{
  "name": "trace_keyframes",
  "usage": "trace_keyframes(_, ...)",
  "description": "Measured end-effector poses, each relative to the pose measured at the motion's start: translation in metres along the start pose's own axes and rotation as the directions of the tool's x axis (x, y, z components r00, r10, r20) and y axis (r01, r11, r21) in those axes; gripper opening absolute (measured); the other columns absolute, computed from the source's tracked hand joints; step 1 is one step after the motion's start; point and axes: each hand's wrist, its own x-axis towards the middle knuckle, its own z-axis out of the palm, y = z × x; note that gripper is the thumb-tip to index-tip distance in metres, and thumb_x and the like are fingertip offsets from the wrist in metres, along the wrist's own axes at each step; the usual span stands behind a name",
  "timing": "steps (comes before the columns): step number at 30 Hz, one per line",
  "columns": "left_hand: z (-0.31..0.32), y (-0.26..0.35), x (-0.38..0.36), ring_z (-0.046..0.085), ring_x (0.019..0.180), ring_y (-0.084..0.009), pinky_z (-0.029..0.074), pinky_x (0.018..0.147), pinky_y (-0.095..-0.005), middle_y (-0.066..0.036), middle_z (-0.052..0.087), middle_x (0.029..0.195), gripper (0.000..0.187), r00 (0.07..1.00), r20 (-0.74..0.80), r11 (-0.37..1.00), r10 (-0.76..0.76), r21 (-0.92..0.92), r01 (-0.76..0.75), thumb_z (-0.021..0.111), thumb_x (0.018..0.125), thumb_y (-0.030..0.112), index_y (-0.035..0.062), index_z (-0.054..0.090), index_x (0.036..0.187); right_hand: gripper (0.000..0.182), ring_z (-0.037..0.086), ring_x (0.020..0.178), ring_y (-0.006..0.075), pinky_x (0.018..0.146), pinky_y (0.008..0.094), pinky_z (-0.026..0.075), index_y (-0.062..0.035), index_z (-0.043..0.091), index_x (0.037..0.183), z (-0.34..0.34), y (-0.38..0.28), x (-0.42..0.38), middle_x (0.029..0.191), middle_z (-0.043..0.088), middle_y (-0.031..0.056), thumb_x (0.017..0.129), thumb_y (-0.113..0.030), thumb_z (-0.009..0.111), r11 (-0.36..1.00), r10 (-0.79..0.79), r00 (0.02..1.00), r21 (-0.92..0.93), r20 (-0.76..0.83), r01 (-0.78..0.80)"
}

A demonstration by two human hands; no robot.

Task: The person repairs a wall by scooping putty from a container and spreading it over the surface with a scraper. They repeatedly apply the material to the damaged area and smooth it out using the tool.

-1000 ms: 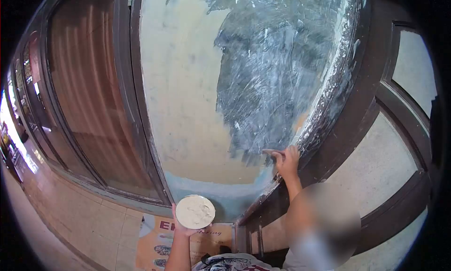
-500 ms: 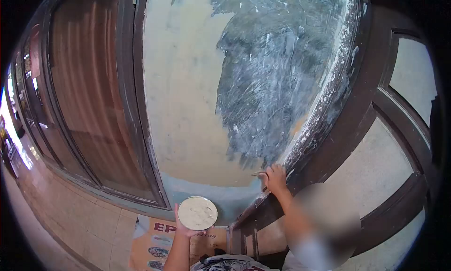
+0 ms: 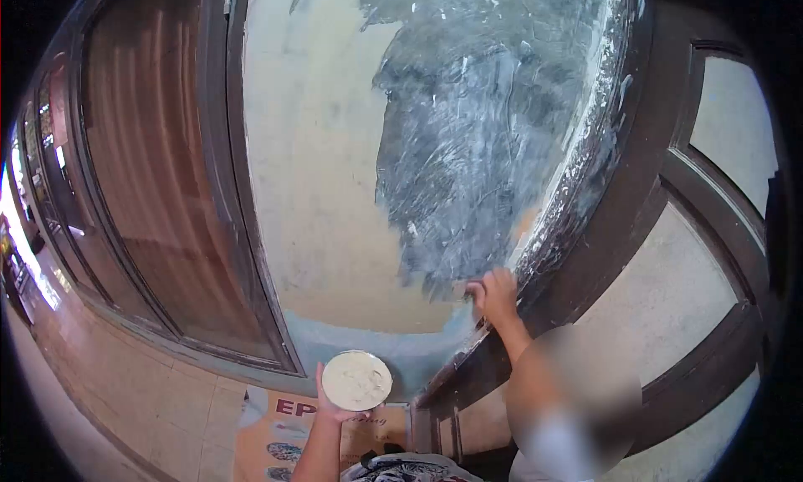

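My left hand point(image 3: 329, 408) supports a round tub of cream putty point(image 3: 357, 380) from below and its left side, low in front of the wall. The putty's surface is uneven. My right hand point(image 3: 499, 294) is closed around a putty knife point(image 3: 473, 287), a small thin tool largely hidden by the fingers. Its edge is at the lower right of the wall panel point(image 3: 326, 189), near the border between the dark grey patch point(image 3: 452, 147) and the beige coat. A pale blue-grey strip point(image 3: 368, 336) runs below the beige.
A dark wooden frame with white smears point(image 3: 577, 173) edges the panel on the right, beside a brown panelled door point(image 3: 652, 206). Curtained glass point(image 3: 155, 147) stands on the left. A printed orange banner point(image 3: 268, 448) lies on the tiled floor point(image 3: 167, 402).
My right hand and the putty knife have moved slightly up along the panel's lower right. The tub in my left hand appears slightly further right, while the whole view has shifted a little.
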Motion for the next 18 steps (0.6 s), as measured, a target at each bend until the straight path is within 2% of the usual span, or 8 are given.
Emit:
trace_keyframes(4, -0.002, -0.003, -0.001, 0.057, 0.104, -0.065, 0.056, 0.057, -0.0617, -0.031, 0.048, 0.144, 0.108, 0.994, -0.099, 0.999, 0.045, 0.012, -0.044, 0.039, 0.076, 0.093, 0.0191, 0.036, 0.155, 0.027, 0.052, 0.086, 0.0372, 0.073, 0.05, 0.038, -0.0077, 0.055, 0.08, -0.014, -0.008, 0.011, 0.089, 0.054, 0.0137, 0.084, -0.028, 0.072, 0.999, 0.033, 0.991, 0.018, -0.126, -0.031)
trace_keyframes(5, -0.004, -0.002, -0.003, 0.057, 0.103, -0.0651, 0.056, 0.057, -0.0611, -0.03, 0.048, 0.143, 0.106, 0.994, -0.098, 0.999, 0.038, 0.012, -0.037, 0.041, 0.076, 0.092, 0.0199, 0.037, 0.154, 0.026, 0.052, 0.087, 0.0365, 0.074, 0.0497, 0.038, -0.0078, 0.057, 0.083, -0.005, -0.005, -0.007, 0.09, 0.054, 0.0129, 0.084, -0.029, 0.072, 1.0, 0.002, 1.0, -0.021, 0.03, -0.001)
trace_keyframes(8, 0.003, -0.002, -0.009, 0.057, 0.1, -0.0647, 0.055, 0.055, -0.0591, -0.029, 0.048, 0.144, 0.105, 0.993, -0.119, 0.999, 0.011, 0.034, -0.007, 0.043, 0.076, 0.092, 0.0207, 0.038, 0.153, 0.026, 0.052, 0.088, 0.0355, 0.075, 0.0495, 0.038, -0.0079, 0.057, 0.084, 0.019, -0.008, -0.047, 0.091, 0.054, 0.0124, 0.085, -0.03, 0.072, 0.993, -0.111, 0.981, -0.018, 0.157, 0.115)
trace_keyframes(10, 0.006, -0.002, -0.012, 0.057, 0.101, -0.0639, 0.054, 0.055, -0.0588, -0.029, 0.048, 0.144, 0.106, 0.992, -0.123, 1.0, 0.011, -0.028, -0.014, 0.044, 0.075, 0.092, 0.0213, 0.038, 0.153, 0.025, 0.052, 0.087, 0.0358, 0.075, 0.0489, 0.038, -0.0081, 0.057, 0.082, 0.016, -0.004, -0.025, 0.09, 0.054, 0.0128, 0.085, -0.029, 0.072, 0.996, -0.072, 0.985, -0.036, 0.157, 0.079)
trace_keyframes(12, -0.001, 0.002, -0.009, 0.057, 0.104, -0.0636, 0.055, 0.057, -0.0589, -0.029, 0.047, 0.145, 0.106, 0.997, -0.074, 0.999, -0.023, -0.031, 0.02, 0.044, 0.075, 0.092, 0.0213, 0.038, 0.154, 0.025, 0.052, 0.085, 0.0364, 0.075, 0.0479, 0.038, -0.0083, 0.058, 0.08, -0.013, -0.007, 0.016, 0.088, 0.054, 0.0133, 0.085, -0.028, 0.072, 1.0, 0.008, 0.999, 0.024, -0.051, -0.007)
trace_keyframes(14, -0.006, 0.003, -0.009, 0.056, 0.106, -0.0633, 0.055, 0.058, -0.0588, -0.029, 0.047, 0.146, 0.107, 0.999, -0.038, 1.0, -0.03, -0.007, 0.03, 0.045, 0.074, 0.092, 0.0211, 0.038, 0.154, 0.025, 0.051, 0.084, 0.037, 0.074, 0.0474, 0.038, -0.008, 0.057, 0.08, -0.021, -0.008, 0.019, 0.087, 0.053, 0.0137, 0.086, -0.028, 0.072, 1.0, 0.025, 0.993, -0.007, -0.117, -0.026)
trace_keyframes(17, -0.001, 0.0, -0.009, 0.057, 0.106, -0.0632, 0.056, 0.059, -0.0617, -0.028, 0.048, 0.145, 0.104, 0.998, -0.063, 1.0, -0.01, -0.006, 0.009, 0.042, 0.077, 0.091, 0.021, 0.038, 0.154, 0.024, 0.052, 0.087, 0.035, 0.075, 0.049, 0.04, -0.009, 0.059, 0.082, -0.006, -0.013, -0.016, 0.09, 0.054, 0.0118, 0.085, -0.029, 0.072, 0.998, 0.006, 0.992, -0.063, 0.126, 0.002)
trace_keyframes(18, 0.0, -0.002, -0.01, 0.057, 0.106, -0.0631, 0.056, 0.059, -0.0629, -0.028, 0.048, 0.145, 0.103, 0.997, -0.08, 1.0, 0.01, 0.006, -0.01, 0.041, 0.078, 0.091, 0.0211, 0.038, 0.154, 0.024, 0.052, 0.087, 0.035, 0.075, 0.049, 0.04, -0.009, 0.059, 0.082, 0.003, -0.013, -0.028, 0.09, 0.054, 0.0118, 0.085, -0.029, 0.072, 0.998, 0.007, 0.992, -0.064, 0.128, 0.001)
